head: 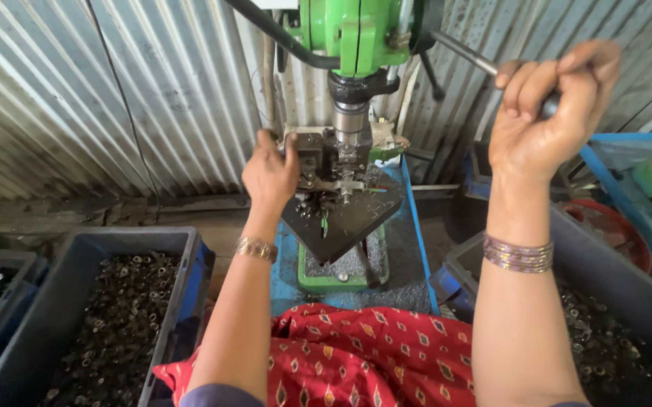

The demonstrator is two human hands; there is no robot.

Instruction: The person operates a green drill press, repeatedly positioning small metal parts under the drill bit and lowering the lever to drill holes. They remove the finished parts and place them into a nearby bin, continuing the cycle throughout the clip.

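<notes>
A green bench drill press [352,34] stands in front of me against a corrugated metal wall. My right hand [548,105] is raised at the upper right, closed around the knob of the feed lever [458,51]. My left hand [269,173] reaches to the dark fixture [318,162] on the drill table [341,222], fingers resting on its left side beside the spindle [351,120]. Whether it pinches a small part there is hidden. Bangles sit on both wrists.
A dark blue crate [167,249] of several small metal rings sits at lower left, another crate [16,260] left of it. A grey bin [612,271] of similar parts sits at right. Red patterned cloth [371,354] covers my lap. A blue bench [646,203] is far right.
</notes>
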